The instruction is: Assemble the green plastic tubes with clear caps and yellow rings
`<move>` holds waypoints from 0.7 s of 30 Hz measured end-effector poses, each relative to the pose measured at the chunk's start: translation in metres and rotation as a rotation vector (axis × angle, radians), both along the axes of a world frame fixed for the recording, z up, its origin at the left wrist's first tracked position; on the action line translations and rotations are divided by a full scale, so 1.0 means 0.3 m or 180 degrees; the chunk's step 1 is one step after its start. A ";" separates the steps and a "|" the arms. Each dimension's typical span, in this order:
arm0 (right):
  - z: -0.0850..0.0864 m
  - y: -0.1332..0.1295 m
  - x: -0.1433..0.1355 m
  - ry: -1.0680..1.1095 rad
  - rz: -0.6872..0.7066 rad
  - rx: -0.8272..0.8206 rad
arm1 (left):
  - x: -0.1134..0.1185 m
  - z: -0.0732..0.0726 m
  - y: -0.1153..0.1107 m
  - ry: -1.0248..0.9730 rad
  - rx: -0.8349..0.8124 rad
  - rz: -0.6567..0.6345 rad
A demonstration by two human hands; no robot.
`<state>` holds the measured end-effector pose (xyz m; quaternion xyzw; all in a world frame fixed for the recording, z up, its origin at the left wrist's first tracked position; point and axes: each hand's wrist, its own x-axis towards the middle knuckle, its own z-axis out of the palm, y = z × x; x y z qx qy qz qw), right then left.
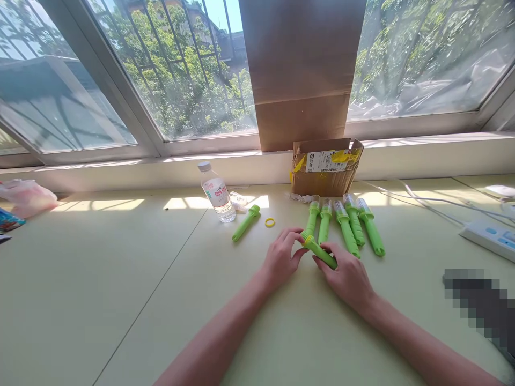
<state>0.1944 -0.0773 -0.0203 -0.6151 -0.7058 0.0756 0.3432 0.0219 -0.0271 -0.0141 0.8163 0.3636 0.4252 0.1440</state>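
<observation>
Between my two hands a green tube (323,254) with a yellow ring at its upper left end is held tilted above the table. The fingers of my left hand (284,254) pinch that ringed end, while my right hand (346,276) grips the lower part of the tube. Just beyond, several green tubes with clear caps (372,233) lie side by side. To the left lie a loose yellow ring (270,222) and another green tube (245,223) without a clear cap.
A water bottle (218,195) stands behind the lone tube. An open cardboard box (324,171) sits against the sill. White cables and a power strip (488,237) are at the right, a pink plastic bag (30,198) at the far left, and a pixelated dark object (483,305) at the right.
</observation>
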 end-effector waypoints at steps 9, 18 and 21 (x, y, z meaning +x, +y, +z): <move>0.007 -0.002 -0.005 -0.0324 -0.0043 0.0155 | 0.001 -0.003 0.002 0.0000 -0.0030 -0.0006; 0.008 0.008 0.004 -0.0259 0.0010 -0.0326 | -0.001 0.007 -0.003 0.0069 -0.0229 -0.0022; 0.011 0.013 0.007 -0.0132 0.0033 -0.0435 | -0.002 0.003 -0.001 0.0158 -0.0163 0.0003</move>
